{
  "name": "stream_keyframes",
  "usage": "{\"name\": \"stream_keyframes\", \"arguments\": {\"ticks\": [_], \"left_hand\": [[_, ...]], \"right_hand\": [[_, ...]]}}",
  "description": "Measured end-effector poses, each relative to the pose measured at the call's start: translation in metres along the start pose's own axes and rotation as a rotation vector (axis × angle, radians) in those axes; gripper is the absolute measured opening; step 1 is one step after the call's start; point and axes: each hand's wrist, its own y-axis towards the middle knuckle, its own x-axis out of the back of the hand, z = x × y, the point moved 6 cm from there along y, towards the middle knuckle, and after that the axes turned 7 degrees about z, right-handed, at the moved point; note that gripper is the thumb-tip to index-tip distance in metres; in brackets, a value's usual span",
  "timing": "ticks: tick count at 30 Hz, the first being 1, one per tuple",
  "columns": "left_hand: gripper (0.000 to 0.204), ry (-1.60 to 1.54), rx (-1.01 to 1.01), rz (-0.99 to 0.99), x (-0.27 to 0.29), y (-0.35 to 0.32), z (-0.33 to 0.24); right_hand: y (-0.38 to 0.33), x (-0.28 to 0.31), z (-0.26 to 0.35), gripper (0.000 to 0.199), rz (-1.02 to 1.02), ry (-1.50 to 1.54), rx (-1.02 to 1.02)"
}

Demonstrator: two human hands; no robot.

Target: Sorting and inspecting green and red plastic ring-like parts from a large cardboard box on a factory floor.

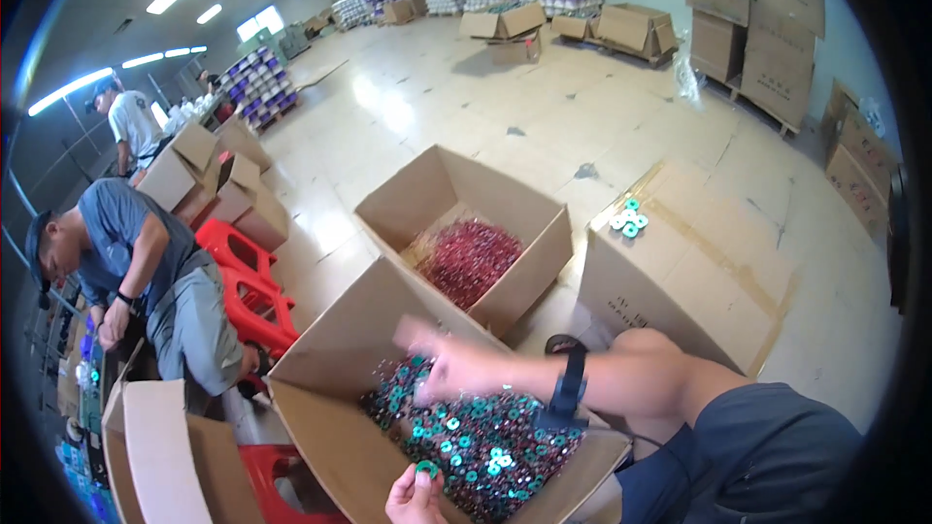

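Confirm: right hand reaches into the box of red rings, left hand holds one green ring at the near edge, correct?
Not quite. The head view shows the right hand reaching into the near box of green rings; the red pieces lie in the box behind it. The left hand does hold one green ring at the near edge.

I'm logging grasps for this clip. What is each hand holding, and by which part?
The left hand pinches one green ring by its rim. The right hand is blurred over the box of rings; its hold cannot be told.
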Motion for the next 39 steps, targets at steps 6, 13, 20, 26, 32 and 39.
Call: {"name": "stream_keyframes", "arguments": {"ticks": [6,13,20,26,32,39], "left_hand": [[0.031,-0.036,0.063,0.192,-0.011,-0.001,0.008],[0.056,0.048,0.104,0.267,-0.014,-0.003,0.009],[0.041,0.032,0.069,0.273,-0.014,-0.005,-0.003],[0.033,0.005,0.087,0.269,-0.015,-0.009,0.001],[0.035,0.025,0.104,0.231,-0.015,-0.002,0.009],[0.028,0.013,-0.036,0.137,0.007,0.018,-0.009]], "right_hand": [[-0.049,-0.092,0.026,0.040,0.472,-0.267,0.232],[-0.037,0.085,0.032,0.028,-0.257,-0.390,-0.038],[-0.204,0.399,-0.054,0.026,-1.047,-0.643,-0.797],[-0.278,0.444,-0.093,0.027,-1.151,-0.527,-1.110],[-0.261,0.440,-0.115,0.040,-0.982,-0.669,-1.242],[-0.148,0.367,-0.045,0.032,-0.677,-0.935,-0.604]]}}
